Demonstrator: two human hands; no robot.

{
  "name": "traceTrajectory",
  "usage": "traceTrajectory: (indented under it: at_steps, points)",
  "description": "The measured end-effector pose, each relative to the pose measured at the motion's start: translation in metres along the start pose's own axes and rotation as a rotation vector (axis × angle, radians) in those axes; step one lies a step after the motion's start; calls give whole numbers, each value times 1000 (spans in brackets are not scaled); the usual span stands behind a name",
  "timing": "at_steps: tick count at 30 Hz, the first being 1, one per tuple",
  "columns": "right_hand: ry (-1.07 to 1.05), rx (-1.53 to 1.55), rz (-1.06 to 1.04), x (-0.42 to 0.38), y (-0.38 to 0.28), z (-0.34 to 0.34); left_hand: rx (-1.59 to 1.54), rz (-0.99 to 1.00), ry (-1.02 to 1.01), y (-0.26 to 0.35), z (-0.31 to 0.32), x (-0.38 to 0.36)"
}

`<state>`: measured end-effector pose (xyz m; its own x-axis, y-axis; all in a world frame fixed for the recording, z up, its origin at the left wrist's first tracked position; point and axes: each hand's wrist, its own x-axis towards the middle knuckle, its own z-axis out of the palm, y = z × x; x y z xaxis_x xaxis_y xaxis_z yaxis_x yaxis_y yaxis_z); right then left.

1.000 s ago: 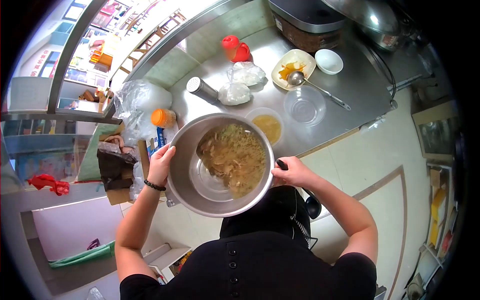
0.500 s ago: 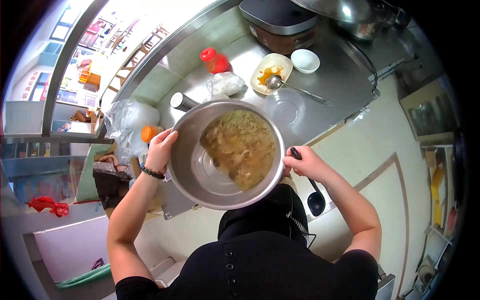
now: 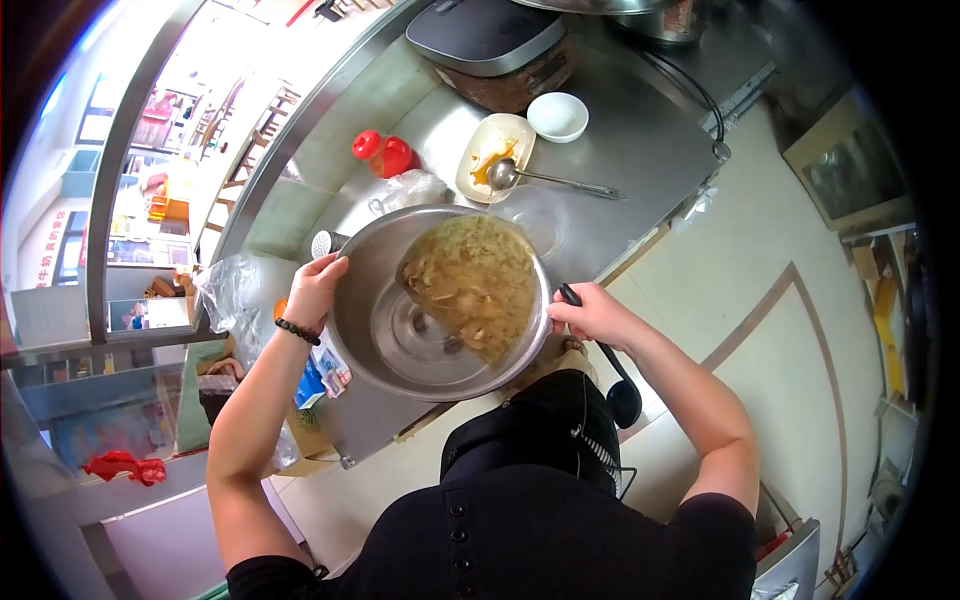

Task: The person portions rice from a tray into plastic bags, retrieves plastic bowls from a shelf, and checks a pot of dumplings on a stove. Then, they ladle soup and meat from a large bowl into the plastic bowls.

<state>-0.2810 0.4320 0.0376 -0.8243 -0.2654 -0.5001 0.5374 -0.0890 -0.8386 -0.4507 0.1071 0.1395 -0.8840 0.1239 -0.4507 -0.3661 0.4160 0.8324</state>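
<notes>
A wide metal basin point(image 3: 372, 340) hangs tilted in front of me, its brownish broth with pale pieces point(image 3: 474, 285) pooled toward the right side. My left hand point(image 3: 318, 288) grips the basin's left rim. My right hand point(image 3: 592, 314) is closed on the right rim and also holds a black ladle point(image 3: 624, 404), whose bowl hangs down below the hand. Just beyond the basin, a metal ladle point(image 3: 503, 174) rests in a cream dish point(image 3: 470, 160) with brown sauce. Beside that dish stands a white bowl point(image 3: 558, 117). A clear plastic bowl point(image 3: 535, 225) is partly hidden by the basin.
On the steel counter point(image 3: 640, 160) stand a rice cooker point(image 3: 490, 50), a red-lidded jar point(image 3: 385, 154), a plastic bag point(image 3: 408, 190) and a shaker point(image 3: 326, 243). More plastic bags point(image 3: 245, 290) lie at left. A counter edge runs along the right, with pale floor point(image 3: 730, 260) beyond.
The basin has shifted slightly left and up in view, with both hands still on it. The counter things appear further left and up, as my view has turned.
</notes>
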Motion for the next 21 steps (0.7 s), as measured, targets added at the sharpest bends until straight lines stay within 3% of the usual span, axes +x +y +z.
traceTrajectory:
  at_steps: [21]
  points:
    - [-66, 32, 13, 6, 2, -4, -43, -79, -29, 17, 0, 3]
